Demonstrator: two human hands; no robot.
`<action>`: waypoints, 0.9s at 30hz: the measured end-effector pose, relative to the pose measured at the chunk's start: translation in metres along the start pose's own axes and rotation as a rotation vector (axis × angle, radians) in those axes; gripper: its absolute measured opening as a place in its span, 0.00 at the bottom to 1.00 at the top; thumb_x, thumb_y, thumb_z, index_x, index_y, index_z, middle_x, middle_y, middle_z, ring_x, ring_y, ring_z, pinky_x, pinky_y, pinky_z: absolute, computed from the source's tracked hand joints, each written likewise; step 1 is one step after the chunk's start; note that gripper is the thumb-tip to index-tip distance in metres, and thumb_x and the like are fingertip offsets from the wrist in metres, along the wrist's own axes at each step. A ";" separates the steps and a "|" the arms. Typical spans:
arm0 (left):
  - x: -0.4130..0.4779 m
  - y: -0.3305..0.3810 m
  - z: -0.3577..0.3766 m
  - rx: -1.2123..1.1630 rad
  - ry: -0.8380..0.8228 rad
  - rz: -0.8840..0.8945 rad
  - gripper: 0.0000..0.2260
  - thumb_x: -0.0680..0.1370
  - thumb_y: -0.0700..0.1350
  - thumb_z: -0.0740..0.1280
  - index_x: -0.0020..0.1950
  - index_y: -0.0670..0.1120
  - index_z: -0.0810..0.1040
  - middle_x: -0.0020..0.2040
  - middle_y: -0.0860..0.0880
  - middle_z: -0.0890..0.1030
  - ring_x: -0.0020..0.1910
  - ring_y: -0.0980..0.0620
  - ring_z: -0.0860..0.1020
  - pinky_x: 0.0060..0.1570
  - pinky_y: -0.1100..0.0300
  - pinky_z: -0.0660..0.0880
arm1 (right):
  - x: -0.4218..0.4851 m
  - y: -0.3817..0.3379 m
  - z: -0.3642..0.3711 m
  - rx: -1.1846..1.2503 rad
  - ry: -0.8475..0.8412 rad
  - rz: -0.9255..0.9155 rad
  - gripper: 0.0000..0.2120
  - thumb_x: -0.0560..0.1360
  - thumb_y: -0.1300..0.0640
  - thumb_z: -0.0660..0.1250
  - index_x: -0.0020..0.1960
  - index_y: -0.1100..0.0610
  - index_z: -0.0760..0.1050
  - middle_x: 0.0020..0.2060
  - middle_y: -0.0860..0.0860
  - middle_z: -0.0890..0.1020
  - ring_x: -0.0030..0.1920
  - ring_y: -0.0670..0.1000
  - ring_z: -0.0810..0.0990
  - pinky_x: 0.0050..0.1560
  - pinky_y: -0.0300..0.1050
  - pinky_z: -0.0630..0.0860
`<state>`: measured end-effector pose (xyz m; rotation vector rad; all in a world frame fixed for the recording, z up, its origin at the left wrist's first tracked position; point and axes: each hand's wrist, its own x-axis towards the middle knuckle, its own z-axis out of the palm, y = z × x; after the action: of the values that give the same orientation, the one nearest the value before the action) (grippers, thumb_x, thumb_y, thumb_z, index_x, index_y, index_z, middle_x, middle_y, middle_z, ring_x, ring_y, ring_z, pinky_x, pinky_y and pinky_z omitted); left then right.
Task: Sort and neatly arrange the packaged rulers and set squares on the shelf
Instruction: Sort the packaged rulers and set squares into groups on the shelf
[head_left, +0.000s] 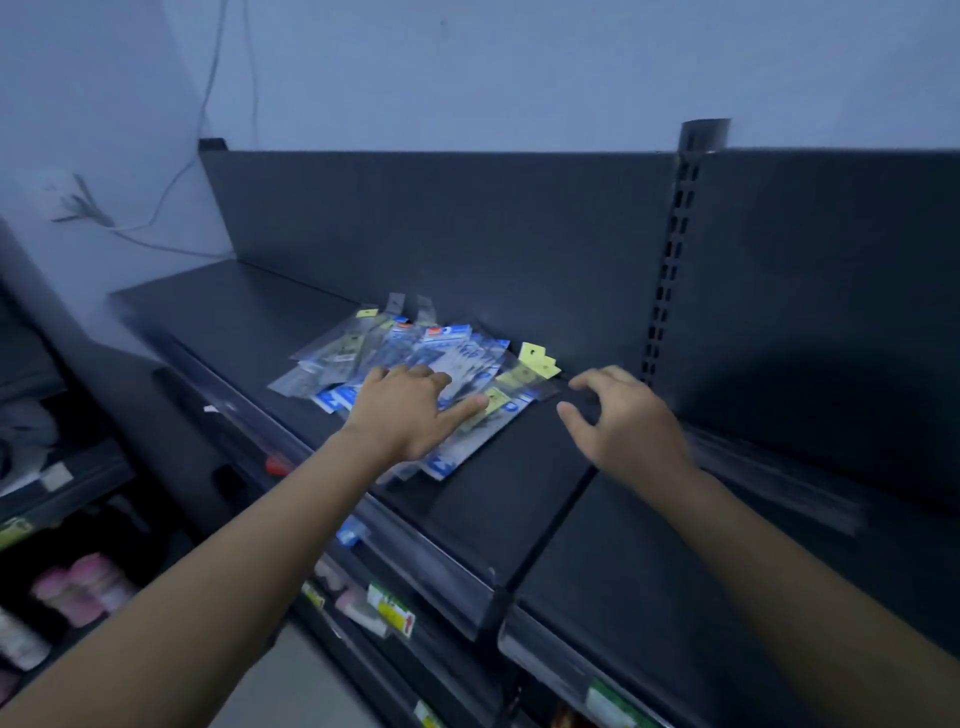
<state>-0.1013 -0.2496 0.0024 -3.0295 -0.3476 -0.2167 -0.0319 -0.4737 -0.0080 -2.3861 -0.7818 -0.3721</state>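
A loose, fanned pile of packs (415, 364) is seen on the dark shelf (249, 312), close to the back panel (441, 223) and left of the slotted upright (670, 260). The left hand (410, 410) is laid on the near part of the pile, fingers spread and fairly straight, with nothing gripped. The right hand (618, 421) is held just right of the pile, fingers loosely bent, and nothing is held in it. The packs are judged light, thin and flat, stiffened by what is inside, while the clear sleeves are likely slippery, so a sliding stack is to be expected. A hold is best taken across the long edges, or the packs may be squared by pushing from both sides. The yellow tags (537, 358) look flimsy and are better not pulled. Rulers cannot be told from set squares, since the view is dim and blurred and the print cannot be read. The lower layers are covered, so no count can be made. Whether the right hand touches the shelf cannot be told.
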 end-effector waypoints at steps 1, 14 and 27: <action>-0.001 -0.018 0.000 0.006 -0.002 -0.013 0.34 0.75 0.71 0.47 0.67 0.49 0.73 0.66 0.47 0.75 0.66 0.46 0.71 0.63 0.50 0.61 | 0.006 -0.013 0.010 0.005 0.002 0.007 0.13 0.77 0.51 0.64 0.58 0.56 0.76 0.53 0.50 0.77 0.54 0.52 0.76 0.53 0.48 0.74; 0.009 -0.260 0.024 0.022 -0.034 -0.010 0.35 0.74 0.71 0.45 0.72 0.52 0.68 0.69 0.49 0.73 0.67 0.46 0.70 0.64 0.50 0.61 | 0.086 -0.181 0.145 0.069 -0.035 0.140 0.08 0.75 0.48 0.65 0.47 0.51 0.77 0.51 0.48 0.80 0.45 0.48 0.76 0.44 0.43 0.69; 0.129 -0.346 0.055 -0.043 -0.038 0.134 0.37 0.74 0.72 0.48 0.74 0.50 0.64 0.71 0.51 0.70 0.69 0.49 0.68 0.67 0.52 0.60 | 0.198 -0.208 0.245 -0.051 -0.178 0.284 0.15 0.73 0.40 0.66 0.47 0.52 0.75 0.43 0.48 0.80 0.43 0.49 0.78 0.43 0.45 0.75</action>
<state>-0.0494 0.1199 -0.0096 -3.0873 -0.1433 -0.1594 0.0156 -0.0995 -0.0225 -2.5578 -0.5022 -0.0645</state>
